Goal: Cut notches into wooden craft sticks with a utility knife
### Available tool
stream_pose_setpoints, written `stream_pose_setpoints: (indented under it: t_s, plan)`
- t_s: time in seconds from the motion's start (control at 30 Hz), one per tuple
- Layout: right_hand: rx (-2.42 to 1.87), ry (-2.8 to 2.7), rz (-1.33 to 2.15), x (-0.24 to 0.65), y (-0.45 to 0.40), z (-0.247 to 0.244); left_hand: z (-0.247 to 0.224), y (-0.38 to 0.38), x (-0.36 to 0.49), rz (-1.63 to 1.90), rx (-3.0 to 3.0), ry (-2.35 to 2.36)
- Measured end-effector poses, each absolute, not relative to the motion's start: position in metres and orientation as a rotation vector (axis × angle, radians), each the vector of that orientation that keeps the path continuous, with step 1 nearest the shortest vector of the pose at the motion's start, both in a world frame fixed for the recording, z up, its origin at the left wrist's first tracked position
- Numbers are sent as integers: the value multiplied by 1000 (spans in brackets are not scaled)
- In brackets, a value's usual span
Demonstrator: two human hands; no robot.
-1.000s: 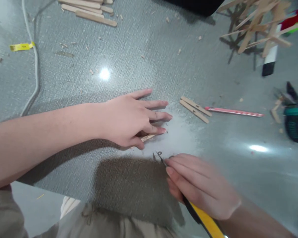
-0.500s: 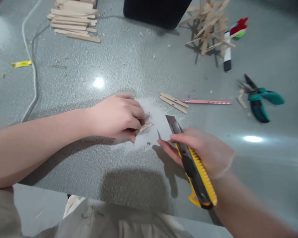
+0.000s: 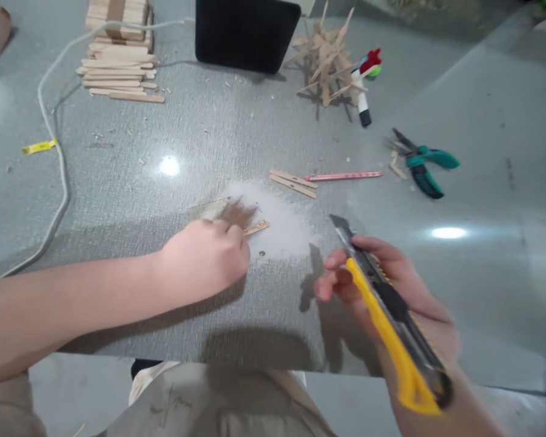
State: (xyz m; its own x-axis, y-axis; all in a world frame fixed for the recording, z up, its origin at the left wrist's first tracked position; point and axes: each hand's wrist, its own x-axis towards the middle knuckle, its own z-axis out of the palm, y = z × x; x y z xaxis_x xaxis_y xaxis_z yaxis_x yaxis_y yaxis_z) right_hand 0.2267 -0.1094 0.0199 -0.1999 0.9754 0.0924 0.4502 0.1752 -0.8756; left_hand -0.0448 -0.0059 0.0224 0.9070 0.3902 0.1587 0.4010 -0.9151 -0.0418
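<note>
My right hand [image 3: 404, 291] is wrapped around a yellow and black utility knife [image 3: 386, 309]. Its blade is out and points up and to the left, above the table. On the left, my left hand [image 3: 209, 252] is closed, with the knuckles up and the fingertips hidden. A smeared brown thing [image 3: 239, 212] shows just beyond those knuckles; its kind is unclear. Close to the fingers, a short wooden stick [image 3: 257, 228] lies over a whitish patch [image 3: 282, 221] on the table. A small dark round bit [image 3: 262, 253] sits below the stick.
Two craft sticks [image 3: 293, 184] lie by a pink pencil-like stick [image 3: 346, 176]. Green-handled pliers [image 3: 425, 164] rest at right. Behind stand a craft-stick structure [image 3: 327, 60], a white glue-stick-like tube [image 3: 361, 103], a black box [image 3: 246, 33] and stacked craft sticks [image 3: 118, 70]. A white cable [image 3: 64, 182] runs along the left.
My right hand with the utility knife has moved right and down, away from my left hand. My left hand has drawn slightly down and left, and the brown thing now shows. The view has shifted.
</note>
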Motion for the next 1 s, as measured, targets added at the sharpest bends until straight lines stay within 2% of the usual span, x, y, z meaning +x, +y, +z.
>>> stream_pose_setpoints:
  t_s: [0.1, 0.2, 0.4, 0.7, 0.87, 1.0]
  plan:
    - [-1156, -1284, 1586, 217, -114, 29, 18, -12, -44, -276, -2904, -535]
    - [-1092, -973, 1796, 204, -117, 34, 16, -13, -43, -294, -2836, -473]
    - [-1600, -1324, 1563, 179, -121, 30, 18, -10, -41, -294, -2927, -523]
    - [-1713, -1489, 1377, 184, -107, 18, 28, -12, -43, -227, -3027, -725]
    - [-1712, -1806, 994, 181, -107, 21, 27, -15, -42, -326, -3012, -654]
    - [-1757, -1891, 925, 170, -110, 29, 24, -15, -40, -371, -2969, -625]
